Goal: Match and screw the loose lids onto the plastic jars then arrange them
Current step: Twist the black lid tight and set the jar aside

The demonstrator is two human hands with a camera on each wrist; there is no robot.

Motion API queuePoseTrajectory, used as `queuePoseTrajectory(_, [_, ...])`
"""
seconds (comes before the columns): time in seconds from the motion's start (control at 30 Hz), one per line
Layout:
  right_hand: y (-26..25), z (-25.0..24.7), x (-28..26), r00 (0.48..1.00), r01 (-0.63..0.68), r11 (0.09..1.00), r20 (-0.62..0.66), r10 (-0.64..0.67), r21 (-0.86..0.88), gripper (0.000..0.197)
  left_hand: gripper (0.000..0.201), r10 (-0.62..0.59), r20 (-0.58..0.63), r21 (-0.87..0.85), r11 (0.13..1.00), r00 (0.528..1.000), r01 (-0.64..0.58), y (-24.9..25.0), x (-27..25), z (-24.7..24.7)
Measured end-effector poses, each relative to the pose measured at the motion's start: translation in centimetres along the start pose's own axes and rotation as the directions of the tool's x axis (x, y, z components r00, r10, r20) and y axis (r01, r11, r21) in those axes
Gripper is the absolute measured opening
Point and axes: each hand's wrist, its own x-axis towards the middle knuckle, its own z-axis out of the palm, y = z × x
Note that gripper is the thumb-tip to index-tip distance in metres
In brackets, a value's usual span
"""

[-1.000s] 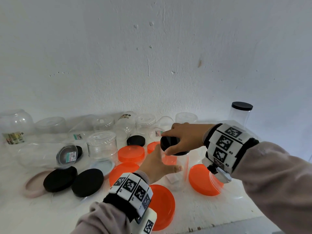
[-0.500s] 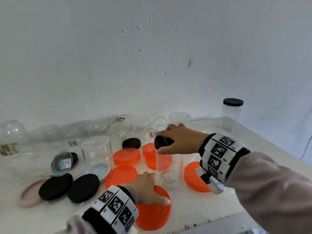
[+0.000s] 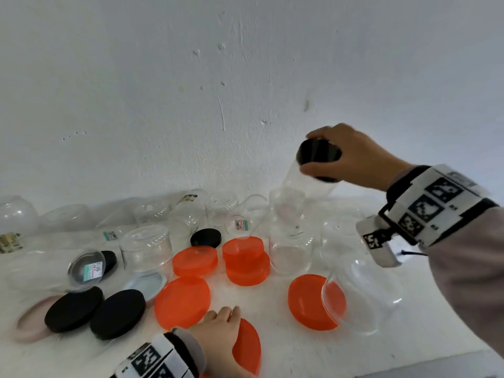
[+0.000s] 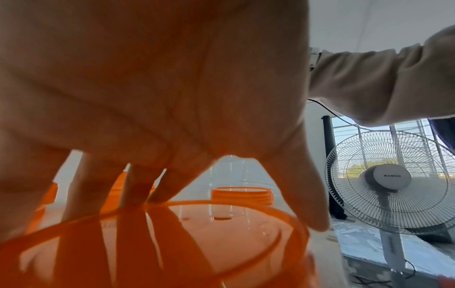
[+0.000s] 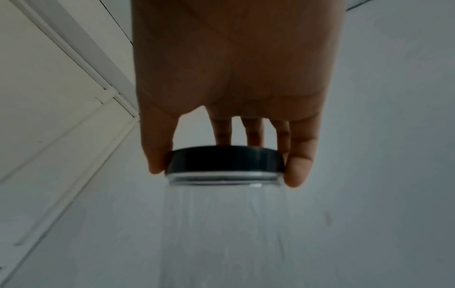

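Note:
My right hand (image 3: 311, 154) grips a black lid (image 3: 323, 154) that sits on a tall clear jar (image 3: 297, 203). It holds the jar tilted in the air above the table, near the wall. In the right wrist view the thumb and fingers of the right hand (image 5: 225, 172) wrap the black lid (image 5: 225, 162), and the clear jar (image 5: 224, 224) hangs below it. My left hand (image 3: 226, 323) holds a large orange lid (image 3: 246, 347) near the front edge, tipped up on its side. In the left wrist view the left hand (image 4: 226, 210) curls over the rim of the orange lid (image 4: 197, 243).
Several more orange lids (image 3: 182, 301) and two big black lids (image 3: 73, 309) lie on the white table (image 3: 300, 358). Clear jars line the wall, and one wide jar (image 3: 362, 296) lies on its side at the right. A fan (image 4: 389, 181) stands beyond the table.
My right hand has lifted the black-lidded jar off the table, up and to the right. My left hand left the jar, dropped to the front orange lid and tipped it up.

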Motion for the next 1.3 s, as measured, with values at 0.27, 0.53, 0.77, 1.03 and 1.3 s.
queuePoseTrajectory(0.27, [9.0,1.6,3.1,0.984,-0.166,0.979,0.040,0.171,-0.115,0.066,0.104,-0.064,0.002,-0.063,0.996,0.998,0.064,1.6,0.3,-1.9])
queuePoseTrajectory(0.53, [14.3,5.4,5.3,0.958,-0.155,0.960,0.200,0.203,-0.232,0.063,0.112,-0.086,-0.070,-0.176,0.982,0.994,0.073,1.0,1.6,-2.5])
queuePoseTrajectory(0.77, [16.3,6.9,6.7,0.922,-0.134,0.938,0.306,0.236,-0.319,0.059,0.114,-0.096,-0.168,-0.278,0.959,0.981,0.046,1.1,2.3,-3.3])
queuePoseTrajectory(1.03, [17.1,7.5,8.0,0.920,-0.121,0.934,0.316,0.232,-0.336,0.055,0.115,-0.101,-0.166,-0.318,0.947,0.981,0.044,1.7,3.2,-3.5])
queuePoseTrajectory(1.3, [16.8,7.1,8.4,0.856,-0.054,0.828,0.401,0.326,-0.558,0.053,0.113,-0.098,-0.204,-0.329,0.944,0.974,0.026,2.2,3.6,-3.4])
